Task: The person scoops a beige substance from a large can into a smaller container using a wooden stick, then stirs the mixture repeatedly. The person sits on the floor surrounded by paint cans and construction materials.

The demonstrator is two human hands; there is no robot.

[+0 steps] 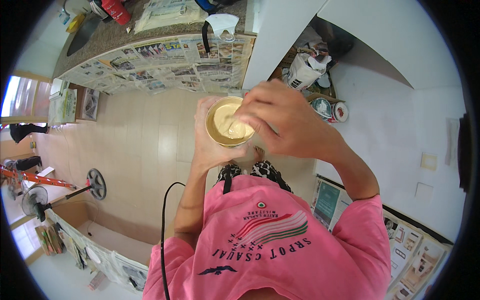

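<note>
My left hand (202, 145) is wrapped round a paper cup (212, 136) and holds it up in front of my chest. Inside the cup lies a thick, pale yellow paste (225, 120) with a swirled, glossy surface. Over the cup's right rim, my right hand (277, 112) is closed with its fingertips pinched together at the paste. Whatever it grips is hidden by the fingers and slightly blurred.
A counter with a newspaper-covered front (200, 67) stands ahead, a white face mask (222, 25) at its edge. Paint tins (321, 107) and bags fill a nook on the right. At left are a standing fan (35, 201) and an orange ladder (42, 179).
</note>
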